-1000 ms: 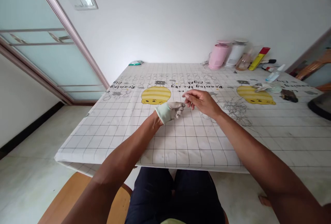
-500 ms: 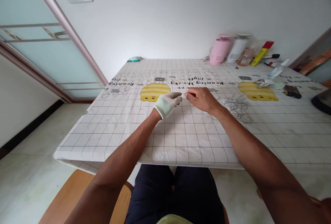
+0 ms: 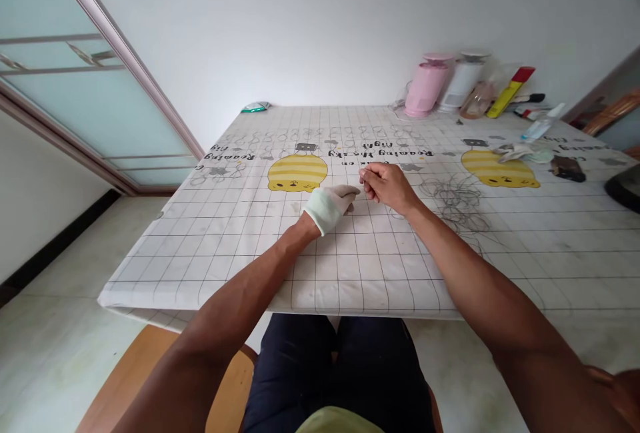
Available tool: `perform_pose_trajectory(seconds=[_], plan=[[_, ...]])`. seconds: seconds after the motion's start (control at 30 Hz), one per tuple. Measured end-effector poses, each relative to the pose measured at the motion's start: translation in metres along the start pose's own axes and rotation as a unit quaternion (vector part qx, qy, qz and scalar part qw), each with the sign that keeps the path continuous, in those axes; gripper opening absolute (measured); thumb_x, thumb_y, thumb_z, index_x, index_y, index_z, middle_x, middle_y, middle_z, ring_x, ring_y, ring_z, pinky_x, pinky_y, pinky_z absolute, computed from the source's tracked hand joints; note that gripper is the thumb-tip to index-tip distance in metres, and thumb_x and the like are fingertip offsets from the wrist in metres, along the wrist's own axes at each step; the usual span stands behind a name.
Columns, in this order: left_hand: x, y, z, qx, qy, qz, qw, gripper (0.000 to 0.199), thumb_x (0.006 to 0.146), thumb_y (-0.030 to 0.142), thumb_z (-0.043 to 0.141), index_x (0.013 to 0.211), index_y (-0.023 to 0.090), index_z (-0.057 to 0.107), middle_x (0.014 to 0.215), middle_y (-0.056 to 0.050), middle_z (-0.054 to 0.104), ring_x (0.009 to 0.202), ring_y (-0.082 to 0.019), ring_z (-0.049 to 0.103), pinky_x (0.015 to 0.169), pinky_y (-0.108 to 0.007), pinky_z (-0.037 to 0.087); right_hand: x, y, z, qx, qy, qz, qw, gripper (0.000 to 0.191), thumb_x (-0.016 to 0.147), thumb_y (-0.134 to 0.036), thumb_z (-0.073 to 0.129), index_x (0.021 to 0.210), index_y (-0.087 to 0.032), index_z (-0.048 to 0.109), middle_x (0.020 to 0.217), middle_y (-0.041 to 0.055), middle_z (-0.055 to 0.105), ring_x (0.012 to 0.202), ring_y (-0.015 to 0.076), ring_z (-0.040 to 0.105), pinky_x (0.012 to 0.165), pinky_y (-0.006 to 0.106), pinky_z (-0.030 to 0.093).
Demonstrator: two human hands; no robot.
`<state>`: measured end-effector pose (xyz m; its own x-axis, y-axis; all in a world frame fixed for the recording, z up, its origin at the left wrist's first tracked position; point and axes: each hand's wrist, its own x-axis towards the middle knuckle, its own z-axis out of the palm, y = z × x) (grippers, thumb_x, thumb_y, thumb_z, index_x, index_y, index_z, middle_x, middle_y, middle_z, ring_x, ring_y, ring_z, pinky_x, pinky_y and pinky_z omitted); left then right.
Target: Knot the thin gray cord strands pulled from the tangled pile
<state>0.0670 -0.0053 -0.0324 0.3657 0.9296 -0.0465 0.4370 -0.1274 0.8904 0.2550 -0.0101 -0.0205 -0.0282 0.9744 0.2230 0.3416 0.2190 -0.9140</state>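
Note:
My left hand wears a pale knitted glove and hovers low over the middle of the table, its fingers pressed together. Close by on the right is my bare right hand, thumb and fingers closed in a pinch. What either hand holds is too fine to make out. By my right wrist lies a loose tangle of thin dark strands, like wire or thread. Thin looped shapes are strung in rows across the back of the tablecloth, beyond both hands.
The checked tablecloth covers the table. Toward the back right stand a pink device, a white device and a yellow can with a red cap. Nearer are a crumpled glove, a clear bottle and a small dark object.
My left hand has shifted slightly right and nearer to me, and its fingers are closer together. My right hand has turned, with its fingers curled in. The view has tilted a little.

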Motion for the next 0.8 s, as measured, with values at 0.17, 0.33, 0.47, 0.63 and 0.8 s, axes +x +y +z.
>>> perform_pose_trajectory(seconds=[0.17, 0.33, 0.47, 0.63, 0.8], plan=[[-0.003, 0.003, 0.009, -0.081, -0.009, -0.011, 0.997, 0.027, 0.099, 0.021, 0.059, 0.113, 0.018, 0.081, 0.071, 0.0, 0.073, 0.062, -0.011, 0.065, 0.064, -0.023, 0.055, 0.004, -0.002, -0.006, 0.016, 0.024, -0.044, 0.999, 0.038, 0.1, -0.047, 0.07, 0.075, -0.019, 0.065, 0.065, 0.0017, 0.062, 0.05, 0.0108, 0.056, 0.04, 0.021, 0.04], [-0.001, 0.003, 0.015, -0.139, -0.02, -0.035, 0.989, 0.028, 0.101, 0.019, 0.056, 0.118, 0.015, 0.078, 0.071, -0.001, 0.074, 0.059, -0.011, 0.065, 0.06, -0.024, 0.054, 0.008, -0.001, -0.01, 0.049, 0.003, -0.039, 0.998, 0.041, 0.098, -0.055, 0.073, 0.078, -0.02, 0.065, 0.065, 0.0012, 0.061, 0.051, 0.0109, 0.056, 0.04, 0.021, 0.037], [-0.003, 0.007, 0.012, -0.156, -0.018, -0.028, 0.987, 0.027, 0.099, 0.021, 0.06, 0.118, 0.013, 0.077, 0.084, -0.007, 0.08, 0.071, -0.015, 0.071, 0.07, -0.028, 0.059, 0.009, 0.001, -0.012, 0.051, -0.027, -0.029, 0.998, 0.046, 0.095, -0.061, 0.075, 0.078, -0.02, 0.065, 0.066, 0.0014, 0.061, 0.052, 0.0107, 0.055, 0.041, 0.021, 0.036], [0.0, 0.0, -0.001, -0.241, -0.057, 0.004, 0.969, 0.037, 0.1, 0.042, 0.061, 0.115, 0.012, 0.077, 0.105, -0.014, 0.081, 0.093, -0.021, 0.076, 0.087, -0.034, 0.06, 0.008, -0.001, -0.015, 0.039, -0.046, -0.03, 0.998, 0.045, 0.095, -0.059, 0.075, 0.077, -0.02, 0.065, 0.065, 0.0012, 0.06, 0.052, 0.0108, 0.052, 0.042, 0.023, 0.035], [0.006, -0.009, -0.009, -0.201, -0.063, 0.019, 0.977, 0.037, 0.093, 0.044, 0.069, 0.109, 0.013, 0.08, 0.1, -0.01, 0.077, 0.088, -0.017, 0.069, 0.084, -0.032, 0.055, 0.006, -0.001, -0.011, 0.035, -0.064, -0.013, 0.997, 0.042, 0.095, -0.056, 0.077, 0.076, -0.019, 0.066, 0.062, -0.0003, 0.057, 0.051, 0.0097, 0.048, 0.042, 0.023, 0.033]])
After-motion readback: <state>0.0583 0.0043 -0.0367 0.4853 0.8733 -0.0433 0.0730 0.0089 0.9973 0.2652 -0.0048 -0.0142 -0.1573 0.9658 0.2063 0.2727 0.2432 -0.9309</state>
